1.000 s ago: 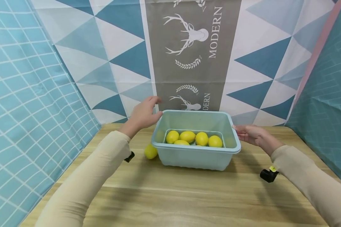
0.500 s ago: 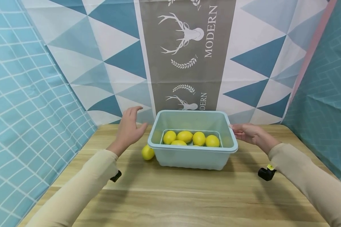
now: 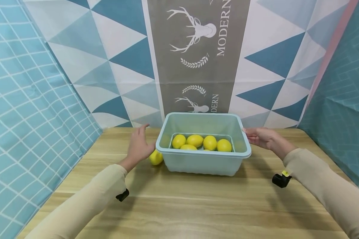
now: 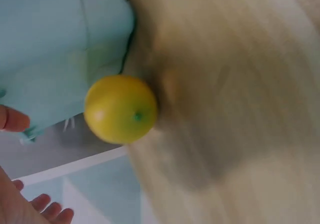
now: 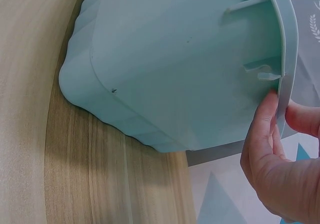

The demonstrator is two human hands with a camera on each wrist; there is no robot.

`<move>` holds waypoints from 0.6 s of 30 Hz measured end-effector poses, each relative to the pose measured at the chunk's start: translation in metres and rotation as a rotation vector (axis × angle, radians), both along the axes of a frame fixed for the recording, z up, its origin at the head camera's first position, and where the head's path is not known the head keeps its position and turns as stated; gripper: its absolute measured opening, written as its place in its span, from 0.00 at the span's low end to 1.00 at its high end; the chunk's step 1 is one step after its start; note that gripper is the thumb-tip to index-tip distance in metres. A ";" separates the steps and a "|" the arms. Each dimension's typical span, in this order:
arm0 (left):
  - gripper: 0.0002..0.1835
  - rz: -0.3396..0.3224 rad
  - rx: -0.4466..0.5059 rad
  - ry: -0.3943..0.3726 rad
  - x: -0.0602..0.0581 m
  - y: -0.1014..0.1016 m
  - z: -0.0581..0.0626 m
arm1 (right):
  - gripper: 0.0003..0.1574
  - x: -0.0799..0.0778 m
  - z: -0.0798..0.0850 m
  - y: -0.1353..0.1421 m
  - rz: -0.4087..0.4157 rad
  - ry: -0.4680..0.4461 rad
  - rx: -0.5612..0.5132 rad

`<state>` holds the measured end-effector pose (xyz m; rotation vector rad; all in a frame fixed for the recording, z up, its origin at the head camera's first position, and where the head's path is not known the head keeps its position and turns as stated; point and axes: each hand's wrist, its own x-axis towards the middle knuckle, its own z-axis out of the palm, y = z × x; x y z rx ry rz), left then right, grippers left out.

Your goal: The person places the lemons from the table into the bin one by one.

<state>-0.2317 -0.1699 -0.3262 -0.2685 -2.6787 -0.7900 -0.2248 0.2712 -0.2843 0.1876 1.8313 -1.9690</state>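
Observation:
A pale blue plastic bin [image 3: 200, 163] stands on the wooden table, with several yellow lemons [image 3: 209, 143] on its floor. Outside it, against its left wall, one more lemon [image 3: 155, 158] lies on the table, partly behind my thumb in the head view. My left hand [image 3: 137, 145] is just left of that lemon, thumb and fingers spread and nothing between them. The left wrist view shows the whole lemon [image 4: 121, 109] apart from the fingertips [image 4: 51, 210]. My right hand [image 5: 277, 159] pinches the bin's right rim, thumb on top and fingers beneath.
The wooden table [image 3: 179, 205] reaches back to a patterned cloth [image 3: 203, 49] close behind the bin. Blue tiled cloth [image 3: 27, 99] bounds the left side, and teal cloth [image 3: 341, 109] the right. A small black camera [image 3: 281, 180] hangs at the right wrist.
My left hand has moved left off the bin's left rim, then down toward the lemon beside the bin. The right hand keeps its hold on the rim.

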 end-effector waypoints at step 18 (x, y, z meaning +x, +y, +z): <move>0.39 -0.136 -0.266 -0.030 -0.007 0.010 -0.032 | 0.08 -0.001 -0.001 0.001 0.005 0.009 -0.017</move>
